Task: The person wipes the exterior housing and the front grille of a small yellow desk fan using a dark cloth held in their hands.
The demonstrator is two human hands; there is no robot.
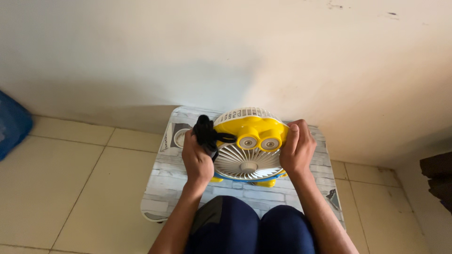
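A small round fan [248,162] with a white grille, a yellow top bearing two round eyes and a blue lower rim stands on a low table [165,188]. My right hand [296,149] grips the fan's right side. My left hand [197,159] is at the fan's left side, closed around a black cloth [205,132] that bunches up above my fist and touches the fan's yellow top.
The table has a grey brick-pattern top and sits against a pale wall. A small round white thing [180,137] lies by my left hand. My knees [254,230] in dark blue are below. A blue object [13,123] sits far left, a dark object [438,178] far right.
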